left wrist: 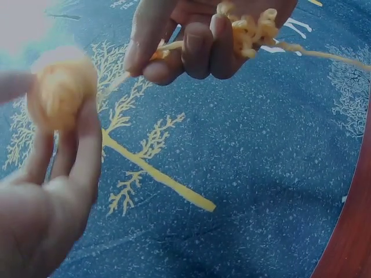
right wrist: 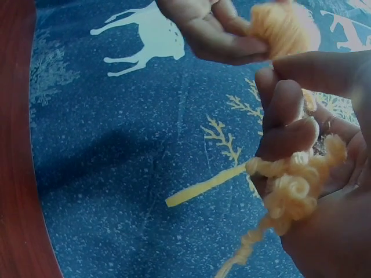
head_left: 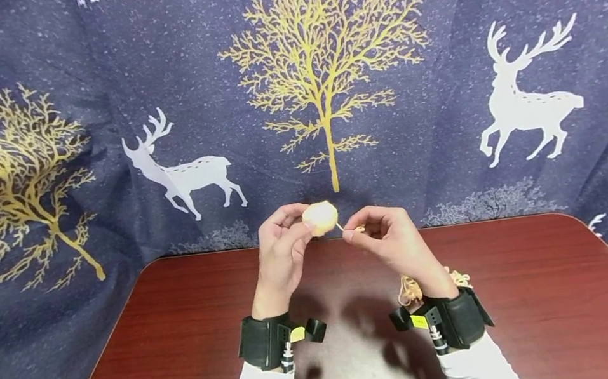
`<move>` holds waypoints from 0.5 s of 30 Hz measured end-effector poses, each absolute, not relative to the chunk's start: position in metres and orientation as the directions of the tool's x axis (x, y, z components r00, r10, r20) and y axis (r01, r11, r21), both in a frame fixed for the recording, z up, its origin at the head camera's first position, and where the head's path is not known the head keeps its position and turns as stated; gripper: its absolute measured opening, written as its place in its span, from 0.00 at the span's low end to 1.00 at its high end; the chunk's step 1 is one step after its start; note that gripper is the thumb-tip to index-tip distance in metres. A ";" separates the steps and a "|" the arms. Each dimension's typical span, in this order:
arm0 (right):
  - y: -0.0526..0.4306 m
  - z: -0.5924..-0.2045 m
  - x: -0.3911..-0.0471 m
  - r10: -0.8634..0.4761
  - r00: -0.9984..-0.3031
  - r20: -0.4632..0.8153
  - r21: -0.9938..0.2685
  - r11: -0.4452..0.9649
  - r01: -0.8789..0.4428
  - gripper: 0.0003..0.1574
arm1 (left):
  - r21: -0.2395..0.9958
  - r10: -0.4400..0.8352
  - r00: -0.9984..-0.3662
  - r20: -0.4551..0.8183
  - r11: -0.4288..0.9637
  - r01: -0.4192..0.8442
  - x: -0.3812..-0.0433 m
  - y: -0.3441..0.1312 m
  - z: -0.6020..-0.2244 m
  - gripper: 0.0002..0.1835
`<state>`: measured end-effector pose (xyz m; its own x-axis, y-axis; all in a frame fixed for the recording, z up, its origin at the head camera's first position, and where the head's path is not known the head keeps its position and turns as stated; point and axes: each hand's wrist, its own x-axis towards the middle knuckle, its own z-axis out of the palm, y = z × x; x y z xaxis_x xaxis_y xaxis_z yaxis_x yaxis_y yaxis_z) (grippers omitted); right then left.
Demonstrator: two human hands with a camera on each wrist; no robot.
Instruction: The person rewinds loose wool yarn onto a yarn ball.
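My left hand (head_left: 283, 250) holds a small pale-yellow ball of yarn (head_left: 320, 218) between thumb and fingers, raised over the far edge of the table. A short taut strand runs from the ball to my right hand (head_left: 388, 236), which pinches it between thumb and index finger. In the right wrist view, a curly, kinked bunch of the yarn (right wrist: 293, 188) lies against the right palm and curled fingers, its tail trailing downward. The left wrist view shows the wound ball (left wrist: 62, 95) held at the fingertips.
A loose heap of yarn (head_left: 409, 291) lies on the red-brown table (head_left: 194, 319), partly hidden behind the right wrist. Behind the table hangs a dark blue cloth (head_left: 279, 173) with printed trees and white deer. Black straps with cameras wrap both wrists.
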<state>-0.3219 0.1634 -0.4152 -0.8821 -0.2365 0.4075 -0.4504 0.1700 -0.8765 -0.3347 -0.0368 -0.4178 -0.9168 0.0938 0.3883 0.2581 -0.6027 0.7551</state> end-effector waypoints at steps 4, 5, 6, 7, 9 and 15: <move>0.161 -0.415 -0.322 -0.253 -0.877 0.408 -0.867 0.195 -0.459 0.03 | 0.840 -0.093 -0.928 0.361 -0.399 0.367 -0.337 -0.034 -0.419 0.09; 0.161 -0.414 -0.321 -0.254 -0.877 0.409 -0.865 0.197 -0.461 0.03 | 0.870 -0.117 -0.921 0.372 -0.302 0.390 -0.337 -0.033 -0.420 0.10; 0.161 -0.414 -0.321 -0.254 -0.876 0.410 -0.864 0.199 -0.463 0.03 | 0.892 -0.127 -0.910 0.394 -0.184 0.412 -0.337 -0.033 -0.421 0.11; 0.161 -0.414 -0.320 -0.252 -0.874 0.415 -0.861 0.201 -0.467 0.03 | 0.902 -0.123 -0.900 0.418 -0.063 0.427 -0.336 -0.033 -0.422 0.13; 0.161 -0.414 -0.320 -0.243 -0.871 0.426 -0.857 0.199 -0.475 0.03 | 0.884 -0.071 -0.885 0.460 0.129 0.449 -0.336 -0.033 -0.424 0.14; 0.162 -0.413 -0.319 -0.206 -0.859 0.468 -0.845 0.178 -0.504 0.04 | 0.795 0.230 -0.883 0.409 0.385 0.468 -0.336 -0.035 -0.430 0.14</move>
<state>-0.3188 0.1624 -0.4134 -0.8592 -0.2062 0.4683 -0.5036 0.1779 -0.8455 -0.3355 -0.0350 -0.4297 -0.8832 0.2299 0.4088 0.4684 0.3850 0.7953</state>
